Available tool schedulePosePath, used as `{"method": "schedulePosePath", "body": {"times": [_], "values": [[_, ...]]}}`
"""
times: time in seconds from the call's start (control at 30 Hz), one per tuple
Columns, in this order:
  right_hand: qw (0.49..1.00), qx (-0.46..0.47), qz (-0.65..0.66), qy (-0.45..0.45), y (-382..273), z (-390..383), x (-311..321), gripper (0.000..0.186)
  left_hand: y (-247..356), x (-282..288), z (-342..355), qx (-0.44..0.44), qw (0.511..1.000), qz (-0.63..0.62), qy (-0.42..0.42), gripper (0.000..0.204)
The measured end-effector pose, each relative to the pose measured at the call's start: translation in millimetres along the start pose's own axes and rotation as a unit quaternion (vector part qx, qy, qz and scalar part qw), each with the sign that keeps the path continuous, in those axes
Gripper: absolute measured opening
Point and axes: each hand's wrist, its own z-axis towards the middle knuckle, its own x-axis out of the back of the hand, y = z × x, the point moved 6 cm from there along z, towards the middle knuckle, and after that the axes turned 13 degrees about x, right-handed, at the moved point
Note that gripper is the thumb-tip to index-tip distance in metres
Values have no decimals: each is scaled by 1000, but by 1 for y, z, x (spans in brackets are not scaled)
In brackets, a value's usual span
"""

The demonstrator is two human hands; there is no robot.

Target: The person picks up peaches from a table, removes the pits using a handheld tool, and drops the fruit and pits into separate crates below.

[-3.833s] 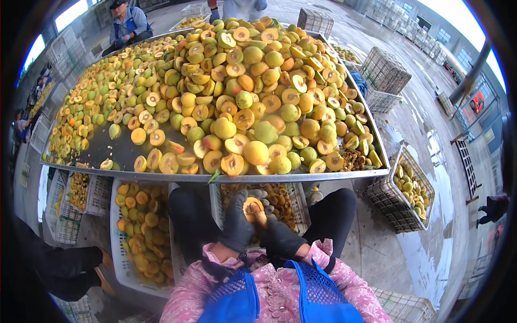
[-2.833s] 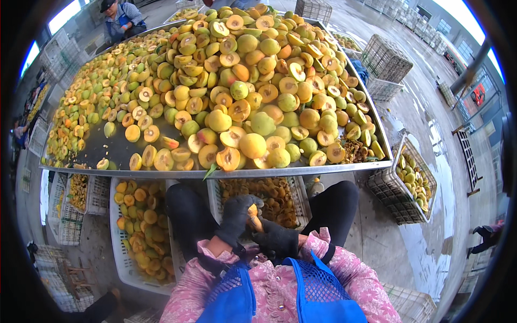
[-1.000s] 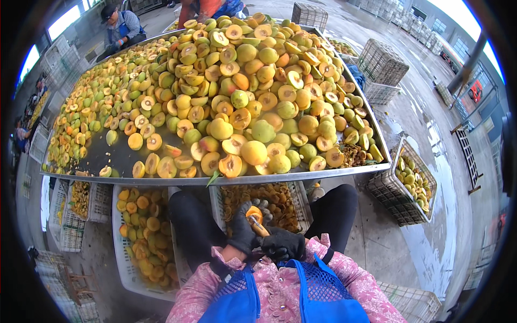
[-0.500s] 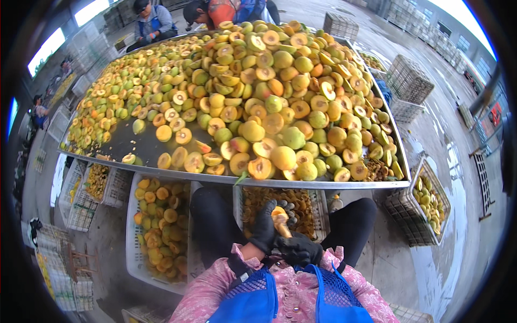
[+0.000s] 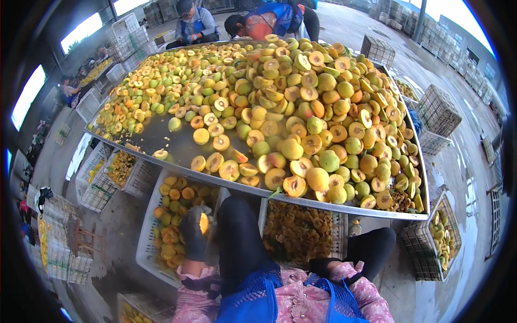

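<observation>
My left hand (image 5: 194, 232), in a dark glove, is closed on a yellow peach half (image 5: 204, 223) above a white crate (image 5: 146, 252) of peach halves to the left of my knee. My right hand (image 5: 323, 266), in a black glove, is low by my right thigh; its fingers are mostly hidden, so what it holds cannot be seen. Before me, a heap of halved yellow-green peaches (image 5: 318, 145) covers much of a metal table (image 5: 183, 148). Between my legs a crate (image 5: 338, 237) holds brownish-yellow peach scraps (image 5: 297, 230).
To the right stands a crate (image 5: 414, 242) of peaches. More crates (image 5: 94, 185) stand at the left, and stacked crates (image 5: 439, 110) at the far right. Two people work across the table, one in a grey sleeve (image 5: 207, 21), another in a blue vest (image 5: 277, 13).
My left hand has moved from in front of my body to over the left crate, carrying a peach half. My right hand has drawn apart toward my right thigh. The view has swung left.
</observation>
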Motion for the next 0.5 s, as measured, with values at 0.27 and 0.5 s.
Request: {"method": "schedulePosePath", "body": {"times": [0.27, 0.5], "values": [[916, -204, 278, 207, -55, -4, 70, 45, 13, 44, 74, -134, 884, 414, 171, 23], [933, -246, 233, 125, -108, -6, 116, 39, 34, -16, 196, -143, 819, 529, 173, 38]]}}
